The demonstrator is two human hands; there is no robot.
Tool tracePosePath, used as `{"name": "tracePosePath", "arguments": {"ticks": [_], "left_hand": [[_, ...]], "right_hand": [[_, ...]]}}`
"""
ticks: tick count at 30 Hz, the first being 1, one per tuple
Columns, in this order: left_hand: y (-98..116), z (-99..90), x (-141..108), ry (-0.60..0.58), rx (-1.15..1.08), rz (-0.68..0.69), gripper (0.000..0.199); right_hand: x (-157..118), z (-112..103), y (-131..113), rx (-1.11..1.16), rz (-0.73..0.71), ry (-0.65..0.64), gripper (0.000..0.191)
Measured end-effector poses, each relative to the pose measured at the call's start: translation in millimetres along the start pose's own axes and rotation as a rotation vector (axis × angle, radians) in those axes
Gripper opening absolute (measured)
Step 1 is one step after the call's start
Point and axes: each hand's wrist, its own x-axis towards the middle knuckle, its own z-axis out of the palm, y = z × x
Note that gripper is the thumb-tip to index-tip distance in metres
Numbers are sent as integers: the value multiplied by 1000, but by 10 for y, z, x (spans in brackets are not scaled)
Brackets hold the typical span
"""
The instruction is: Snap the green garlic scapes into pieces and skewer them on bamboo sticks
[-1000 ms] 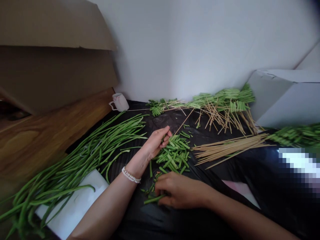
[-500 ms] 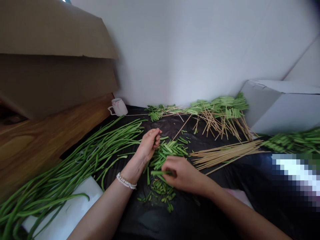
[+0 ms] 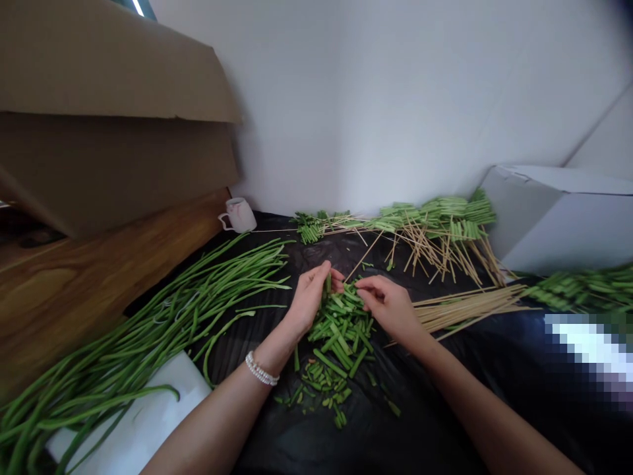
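Cut green bean pieces (image 3: 341, 340) lie heaped in front of me on black plastic sheeting (image 3: 410, 415). My left hand (image 3: 311, 293), below a beaded bracelet, is closed at the heap's upper left, with a bean piece (image 3: 327, 284) between its fingers. Just to the right, my right hand (image 3: 388, 303) is closed in a pinch over the heap's upper right edge. What lies between those fingertips is too small to make out. A thin wooden skewer (image 3: 363, 256) slants between the two hands, its near end close to the left fingers.
Long whole beans (image 3: 212, 290) spread on the left, partly over a white slab (image 3: 163, 402). Loose skewers (image 3: 465, 307) lie right; skewered beans (image 3: 440, 214) line the wall, with more beans (image 3: 588, 290) at far right. A mug (image 3: 240, 214), cardboard box (image 3: 119, 152) and white box (image 3: 568, 224) stand behind.
My right hand has moved up and away from the lower heap, where it held a bean piece, to beside my left hand. The left hand has shifted slightly right. The view has tilted a little.
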Motion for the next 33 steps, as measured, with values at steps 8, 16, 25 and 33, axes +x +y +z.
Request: {"name": "tracePosePath", "arguments": {"ticks": [8,16,25,33], "left_hand": [[-48,-93,70,-19,16,0,56],[-3,-45,-19,-213,125,32,64],[73,-34,-19,-115,252,149,27],[71,15,-51,-234,90,93,25]], "right_hand": [[-2,-132,-89,-112,-143,-165,20],[-15,-56,-88,-111,-218,-158,8],[-97,-2,-245,68,-265,131,15],[-119,13,-246,-149,-433,302,46]]}}
